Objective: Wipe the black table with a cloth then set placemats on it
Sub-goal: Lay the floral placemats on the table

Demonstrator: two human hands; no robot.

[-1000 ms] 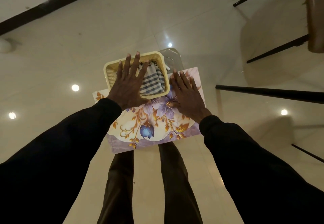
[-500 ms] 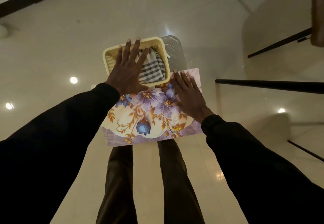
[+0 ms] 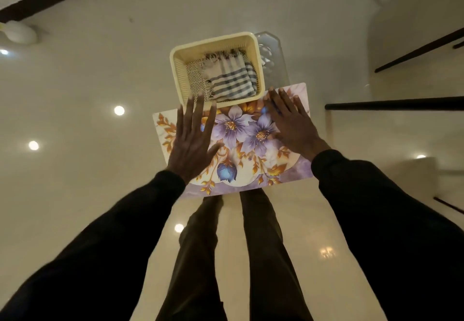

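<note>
Currently, head view only. Floral placemat (image 3: 241,159) lies flat on the glossy bench (image 3: 88,119), centre of frame. Left hand (image 3: 192,139) is spread over its left half and right hand (image 3: 292,124) over its upper right part. The fingers (image 3: 198,109) of both hands are straight and splayed, gripping nothing. Left hand is slightly blurred, so contact with the mat cannot be confirmed.

Striped cloth (image 3: 231,77) sits folded inside the cream basket (image 3: 175,69), just above the mat in frame. The basket's near wall meets the mat's far edge; whether it overlaps or only abuts cannot be told. A clear container (image 3: 273,56) stands right behind the basket.

Judgement: mat placement is under way, with final alignment pending.

Risks:
- The glossy top gives little friction, so uneven palm pressure could skew the mat.
- A forward push could drive the mat into the basket, and the basket into the clear container.
- The far edge could wedge under the basket and buckle.
</note>
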